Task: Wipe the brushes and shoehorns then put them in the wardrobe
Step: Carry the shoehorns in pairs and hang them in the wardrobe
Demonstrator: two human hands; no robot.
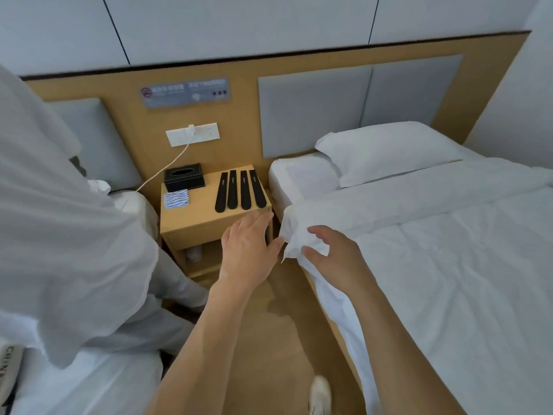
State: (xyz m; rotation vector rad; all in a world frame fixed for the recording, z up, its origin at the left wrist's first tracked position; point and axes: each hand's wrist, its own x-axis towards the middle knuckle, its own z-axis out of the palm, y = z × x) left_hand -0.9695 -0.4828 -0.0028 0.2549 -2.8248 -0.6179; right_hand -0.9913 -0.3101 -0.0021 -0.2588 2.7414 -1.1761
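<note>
Several long black shoehorns or brushes [241, 190] lie side by side on the right half of a wooden nightstand [200, 218]. A blue-and-white striped cloth [176, 199] lies on its left part. My left hand [247, 250] reaches out with straight fingers just in front of the nightstand's near right corner, holding nothing. My right hand [332, 253] hovers over the corner of the white duvet [419, 265], fingers loosely curled and touching the fabric. No wardrobe is in view.
A black tissue box [184, 177] stands at the nightstand's back left, with a charger cable [167, 167] running to the wall socket. Beds flank a narrow carpeted aisle. A person in white clothing [59, 220] sits at the left. My white shoe [320, 395] shows below.
</note>
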